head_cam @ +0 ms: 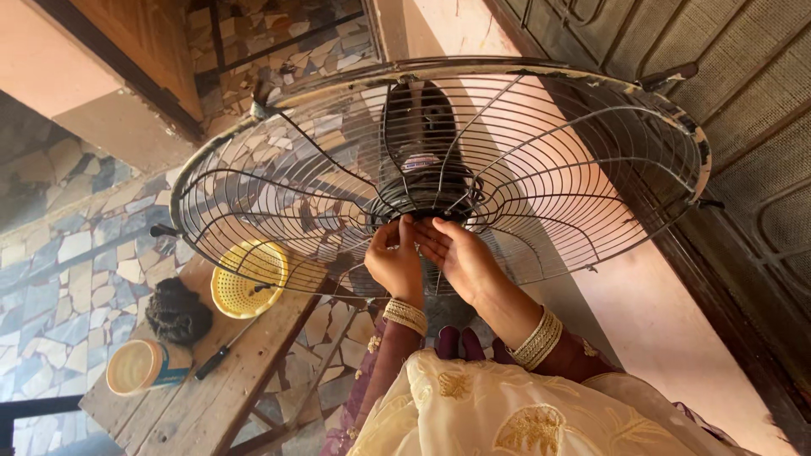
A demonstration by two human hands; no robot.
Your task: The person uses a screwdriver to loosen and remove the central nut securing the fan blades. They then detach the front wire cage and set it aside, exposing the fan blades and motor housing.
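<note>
Wire fan guard (591,169) upright; left hand (395,263) and right hand (463,257) pinch fingers closed at guard hub (427,215). Yellow basket (247,279), screwdriver (221,350) on bench (211,405) edge.

Perhaps a labelled tub (138,366), bench's end.

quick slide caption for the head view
Left hand and right hand meet at the hub of a wire fan guard above a wooden bench.

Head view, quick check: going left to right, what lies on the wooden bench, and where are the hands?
Yellow-lidded round tub → dark scouring pad → black-handled screwdriver → yellow plastic basket → left hand → right hand, both at the wire fan guard.
</note>
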